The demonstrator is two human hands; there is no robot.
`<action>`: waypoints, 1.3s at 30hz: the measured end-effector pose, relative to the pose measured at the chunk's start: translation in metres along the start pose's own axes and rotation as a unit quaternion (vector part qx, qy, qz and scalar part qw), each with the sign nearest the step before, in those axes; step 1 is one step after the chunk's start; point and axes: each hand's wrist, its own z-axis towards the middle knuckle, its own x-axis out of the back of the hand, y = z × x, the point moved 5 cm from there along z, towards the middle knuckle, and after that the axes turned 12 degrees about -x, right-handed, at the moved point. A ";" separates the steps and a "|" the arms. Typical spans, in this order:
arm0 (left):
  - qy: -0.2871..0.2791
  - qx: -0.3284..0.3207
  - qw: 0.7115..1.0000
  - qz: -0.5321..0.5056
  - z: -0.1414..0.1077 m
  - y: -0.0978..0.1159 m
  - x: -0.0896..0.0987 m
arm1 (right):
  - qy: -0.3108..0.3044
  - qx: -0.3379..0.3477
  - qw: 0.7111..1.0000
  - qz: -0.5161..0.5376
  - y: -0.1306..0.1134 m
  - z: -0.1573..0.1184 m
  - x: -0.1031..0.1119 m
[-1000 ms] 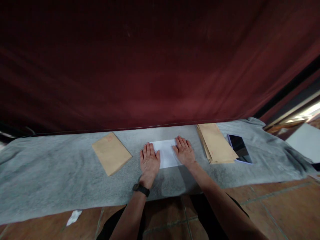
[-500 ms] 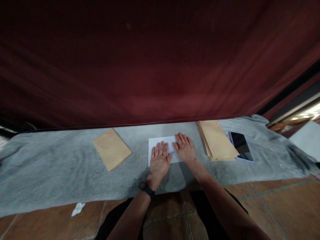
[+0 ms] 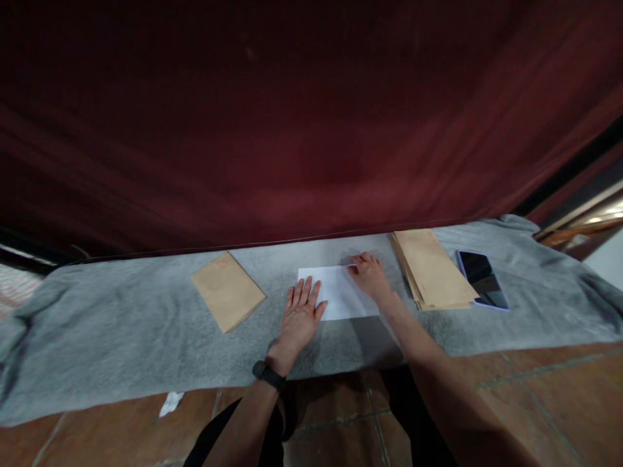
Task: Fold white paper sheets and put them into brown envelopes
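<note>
A white sheet of paper [image 3: 341, 298] lies on the grey cloth, partly hidden under both hands. My left hand [image 3: 300, 314] rests flat on the sheet's left part with its fingers spread; a dark watch is on that wrist. At the sheet's upper right corner, my right hand [image 3: 368, 274] has its fingers bent and drawn together on the paper's edge. Left of the hands lies a brown envelope [image 3: 228, 292], set at a slant. To the right is a stack of brown envelopes [image 3: 433, 269].
The grey cloth [image 3: 121, 324] covers a long, narrow surface against a dark red upright panel [image 3: 311, 149]. A phone [image 3: 481, 279] lies beside the stack at right. A crumpled white tissue [image 3: 171, 403] is on the tiled floor [image 3: 117, 428].
My right hand has gone from lying flat to curled fingers at the paper's upper right edge. My left hand has shifted left on the sheet, and more paper shows between the hands.
</note>
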 end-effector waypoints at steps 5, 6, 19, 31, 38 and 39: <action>-0.003 -0.001 1.000 -0.025 -0.005 -0.015 0.002 | -0.090 -0.030 0.990 0.100 0.020 0.007 0.000; 0.013 0.013 0.999 -0.029 -0.005 -0.019 0.003 | -0.106 -0.031 0.987 0.118 0.024 0.006 0.002; 0.229 0.122 0.876 -0.407 -0.014 -0.012 0.015 | -0.208 -0.256 0.712 0.619 0.039 -0.046 -0.005; 0.210 0.242 0.746 -0.584 -0.024 -0.017 -0.018 | -0.292 -0.216 0.832 0.420 0.039 -0.089 -0.004; 0.170 0.208 0.842 -0.468 -0.020 -0.015 -0.005 | -0.047 -0.029 0.975 0.214 0.037 -0.079 0.022; 0.170 0.210 0.843 -0.465 -0.021 -0.015 -0.004 | -0.024 0.006 0.975 0.223 0.027 -0.079 0.023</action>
